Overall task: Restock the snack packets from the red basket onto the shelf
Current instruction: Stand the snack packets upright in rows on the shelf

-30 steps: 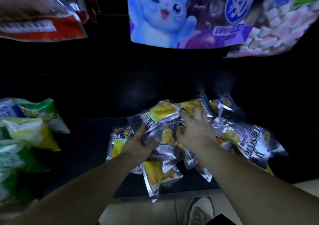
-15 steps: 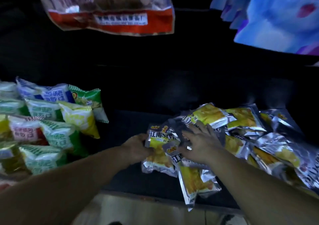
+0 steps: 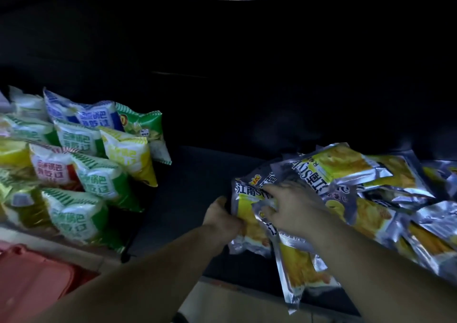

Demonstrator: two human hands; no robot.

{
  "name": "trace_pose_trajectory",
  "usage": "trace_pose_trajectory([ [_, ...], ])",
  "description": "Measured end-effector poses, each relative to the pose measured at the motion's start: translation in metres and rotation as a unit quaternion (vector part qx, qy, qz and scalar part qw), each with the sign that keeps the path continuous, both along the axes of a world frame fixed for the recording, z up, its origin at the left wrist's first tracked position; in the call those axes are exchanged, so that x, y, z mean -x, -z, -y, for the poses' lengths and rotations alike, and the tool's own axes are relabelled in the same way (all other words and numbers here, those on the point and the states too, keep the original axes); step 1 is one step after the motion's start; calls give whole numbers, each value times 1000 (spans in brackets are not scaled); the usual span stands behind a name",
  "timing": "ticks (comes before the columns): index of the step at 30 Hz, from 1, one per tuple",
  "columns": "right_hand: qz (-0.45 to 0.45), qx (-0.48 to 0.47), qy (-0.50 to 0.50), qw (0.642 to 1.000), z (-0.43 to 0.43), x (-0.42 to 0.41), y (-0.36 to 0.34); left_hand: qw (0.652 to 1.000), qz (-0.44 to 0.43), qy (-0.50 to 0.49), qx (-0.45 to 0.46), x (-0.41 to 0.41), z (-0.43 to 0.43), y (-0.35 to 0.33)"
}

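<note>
Dim light, pale floor [image 3: 230,305] below.

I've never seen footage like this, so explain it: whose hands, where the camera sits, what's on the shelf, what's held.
No machine here: these are a person's two bare hands, filmed by one camera worn on their head, looking forward and down. On the dark shelf, a pile of silver-and-yellow packets lies at the right; green, white and blue packets sit at the left. The red basket shows bottom left. The left hand grips the nearest packet by its edge; the right hand rests on the pile, its grip unclear.
</note>
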State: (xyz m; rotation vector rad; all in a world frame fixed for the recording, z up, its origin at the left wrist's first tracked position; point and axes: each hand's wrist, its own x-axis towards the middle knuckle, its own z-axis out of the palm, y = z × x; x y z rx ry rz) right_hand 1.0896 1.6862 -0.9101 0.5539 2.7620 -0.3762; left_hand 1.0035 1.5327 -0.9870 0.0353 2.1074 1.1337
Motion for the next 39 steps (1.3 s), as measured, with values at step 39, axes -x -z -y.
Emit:
trace_pose_trajectory([
  [39,-240,329,158,899,50,140,94,932,-320,138,103,91,39,51],
])
